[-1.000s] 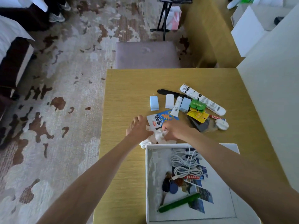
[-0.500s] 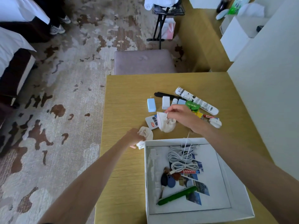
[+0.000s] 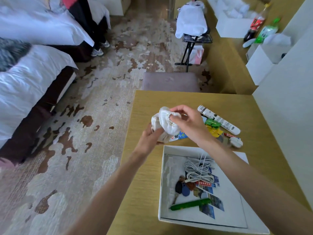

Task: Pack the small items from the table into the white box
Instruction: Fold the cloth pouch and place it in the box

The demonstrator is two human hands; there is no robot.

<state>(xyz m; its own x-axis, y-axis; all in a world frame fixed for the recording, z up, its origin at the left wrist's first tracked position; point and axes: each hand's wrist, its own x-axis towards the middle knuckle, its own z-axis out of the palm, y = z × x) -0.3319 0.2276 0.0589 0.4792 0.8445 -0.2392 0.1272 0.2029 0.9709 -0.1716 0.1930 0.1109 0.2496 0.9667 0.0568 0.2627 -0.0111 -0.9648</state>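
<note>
Both hands hold white socks (image 3: pixel 166 122) up above the table, beyond the white box (image 3: pixel 161 182). My right hand (image 3: pixel 188 123) pinches the cuff of one sock. My left hand (image 3: pixel 149 139) grips the other from below, pressed against the first. The box holds a coiled white cable (image 3: pixel 199 169), keys with a blue fob (image 3: pixel 183 188), a green pen (image 3: pixel 190 204) and printed cards. On the table behind lie a white tube (image 3: pixel 218 119), green (image 3: pixel 212 122) and yellow (image 3: pixel 214 132) sachets, a blue-white packet (image 3: pixel 179 136) and a small white round item (image 3: pixel 236 142).
The wooden table (image 3: pixel 245 116) stands against a white wall at the right. A grey stool (image 3: pixel 170 81) stands at its far edge. Beds are at the left, a black folding rack (image 3: pixel 193 36) with white cloth beyond, and bottles and white boxes on a wooden counter at the far right.
Both hands rose from the table by the box; the left picked up the second sock and brought it to the one in the right. The camera tilted up.
</note>
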